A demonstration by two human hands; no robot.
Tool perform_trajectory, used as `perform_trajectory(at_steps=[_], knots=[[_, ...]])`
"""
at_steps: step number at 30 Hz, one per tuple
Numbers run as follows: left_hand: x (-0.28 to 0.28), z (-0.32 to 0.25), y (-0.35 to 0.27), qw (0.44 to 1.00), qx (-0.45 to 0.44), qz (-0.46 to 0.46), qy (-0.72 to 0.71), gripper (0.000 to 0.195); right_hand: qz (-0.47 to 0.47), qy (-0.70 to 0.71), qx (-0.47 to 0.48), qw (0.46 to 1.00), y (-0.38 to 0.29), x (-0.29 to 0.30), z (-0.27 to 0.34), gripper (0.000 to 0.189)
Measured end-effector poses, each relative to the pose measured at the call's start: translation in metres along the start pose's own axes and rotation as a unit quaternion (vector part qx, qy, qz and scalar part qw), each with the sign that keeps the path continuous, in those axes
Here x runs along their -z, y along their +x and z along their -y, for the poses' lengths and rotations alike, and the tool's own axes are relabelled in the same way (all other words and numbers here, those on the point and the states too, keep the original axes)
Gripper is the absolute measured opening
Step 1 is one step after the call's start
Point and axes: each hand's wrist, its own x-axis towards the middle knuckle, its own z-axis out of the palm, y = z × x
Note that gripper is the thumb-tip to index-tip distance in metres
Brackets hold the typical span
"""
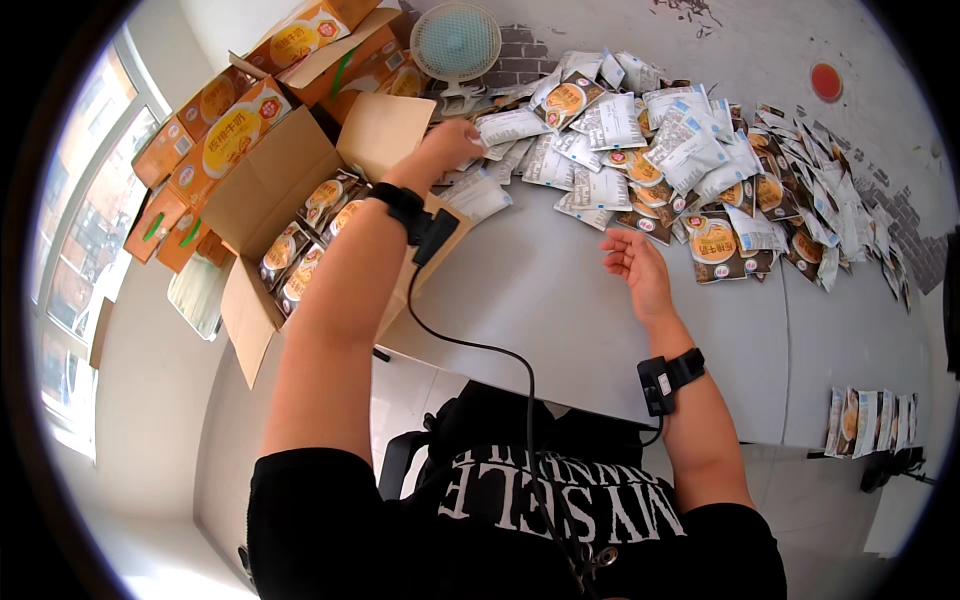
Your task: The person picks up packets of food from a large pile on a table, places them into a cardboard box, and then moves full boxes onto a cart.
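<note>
My left hand reaches over the far left of the grey table, its fingertips at the end of a white-backed sachet; whether they grip it is unclear. More sachets lie just below and beside that hand. My right hand, its fingers loosely curled and apart, is above the table in front of the sachet pile, holding nothing. Brown sachet fronts with a bowl picture and white backs are mixed in the pile. Left of my left forearm, an open cardboard box holds upright rows of brown sachets.
Orange printed cartons are stacked behind the open box. A small fan stands at the table's back. One row of sachets stands at the right edge. Black cables run from both wrist straps. A round red object is at the far right.
</note>
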Motion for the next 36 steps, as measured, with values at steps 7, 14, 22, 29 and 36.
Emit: perform_trajectory(at_steps=[7,14,22,29,36], knots=[[-0.064,0.054,0.037,0.96,0.165,0.144,0.176,0.068,0.003,0.009,-0.017,1.0,0.003,-0.003,-0.001,0.052],[-0.072,0.043,0.024,0.945,0.234,0.162,0.16,0.084,0.004,0.009,-0.016,1.0,0.0,-0.006,0.001,0.05],[-0.052,-0.024,-0.004,0.972,0.084,0.214,0.053,0.069,0.007,0.0,-0.037,0.999,0.0,-0.004,0.003,0.05],[-0.054,-0.083,-0.03,0.983,-0.068,0.152,-0.074,0.04,-0.019,-0.005,-0.097,0.995,0.002,-0.001,0.0,0.052],[-0.068,-0.14,-0.087,0.914,-0.35,0.019,-0.206,0.03,0.108,0.272,-0.241,0.926,0.006,0.011,0.001,0.052]])
